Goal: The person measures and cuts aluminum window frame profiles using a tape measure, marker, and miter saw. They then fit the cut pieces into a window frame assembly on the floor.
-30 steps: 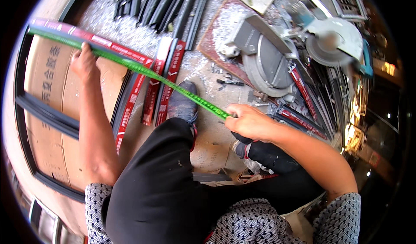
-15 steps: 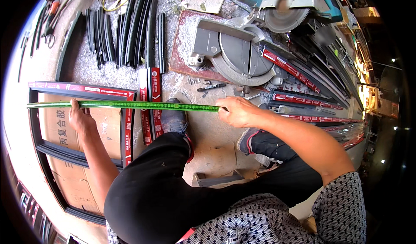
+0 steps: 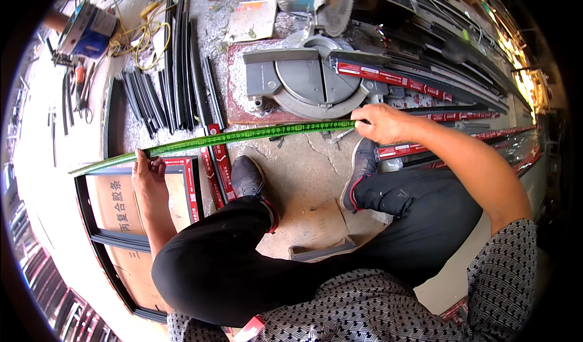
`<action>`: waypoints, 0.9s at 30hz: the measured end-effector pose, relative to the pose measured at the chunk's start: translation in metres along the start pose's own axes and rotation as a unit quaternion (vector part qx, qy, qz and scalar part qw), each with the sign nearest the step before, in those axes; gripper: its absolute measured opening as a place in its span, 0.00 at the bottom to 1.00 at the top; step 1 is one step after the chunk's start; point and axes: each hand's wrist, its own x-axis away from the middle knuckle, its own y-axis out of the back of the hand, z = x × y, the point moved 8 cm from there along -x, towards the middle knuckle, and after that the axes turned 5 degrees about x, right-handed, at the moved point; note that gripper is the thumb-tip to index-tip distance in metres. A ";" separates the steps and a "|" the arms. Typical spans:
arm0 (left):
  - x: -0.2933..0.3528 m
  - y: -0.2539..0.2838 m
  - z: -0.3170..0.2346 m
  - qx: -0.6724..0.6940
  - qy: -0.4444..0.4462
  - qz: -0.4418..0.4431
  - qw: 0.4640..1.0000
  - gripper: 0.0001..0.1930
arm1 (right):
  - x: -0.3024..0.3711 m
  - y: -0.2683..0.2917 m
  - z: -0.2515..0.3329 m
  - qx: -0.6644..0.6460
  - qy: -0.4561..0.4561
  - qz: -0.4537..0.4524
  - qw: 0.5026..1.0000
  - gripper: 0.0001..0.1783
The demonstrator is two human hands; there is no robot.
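A long green tape measure blade with dark markings stretches between my two hands, rising slightly toward the right. My right hand is closed round its right end. Farther left, my left hand pinches the blade from below, its fingers curled. Past that hand, the blade's left end reaches over the far edge of a dark frame with brown cardboard showing within it. Two red-labelled profile strips lie under the blade, beside my left shoe.
A miter saw stands on a reddish board ahead, its toothed blade raised. Dark profiles lie at the far left, near a yellow cord and blue bucket. More red-labelled profiles fan out at right.
My view has shifted. My right hand has moved right and away from me, and the blade now spans farther between my hands and slopes up rightward. Both hands keep hold.
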 end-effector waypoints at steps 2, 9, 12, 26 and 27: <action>0.006 -0.016 -0.002 -0.027 0.022 0.028 0.999 0.15 | 0.010 0.009 -0.013 -0.012 -0.015 0.002 1.000 0.12; 0.005 -0.053 -0.040 -0.155 -0.011 0.107 0.982 0.12 | 0.018 0.008 -0.034 -0.034 -0.027 0.062 0.997 0.14; 0.004 -0.066 -0.074 -0.102 -0.011 0.103 0.989 0.13 | 0.006 0.011 -0.029 -0.054 -0.050 0.087 0.993 0.17; 0.058 -0.163 -0.195 -0.159 -0.140 0.134 0.968 0.10 | 0.011 0.036 -0.025 -0.137 0.005 0.028 0.990 0.17; 0.060 -0.164 -0.190 -0.143 -0.138 0.131 0.971 0.10 | 0.013 0.035 -0.029 -0.143 0.006 0.025 0.989 0.17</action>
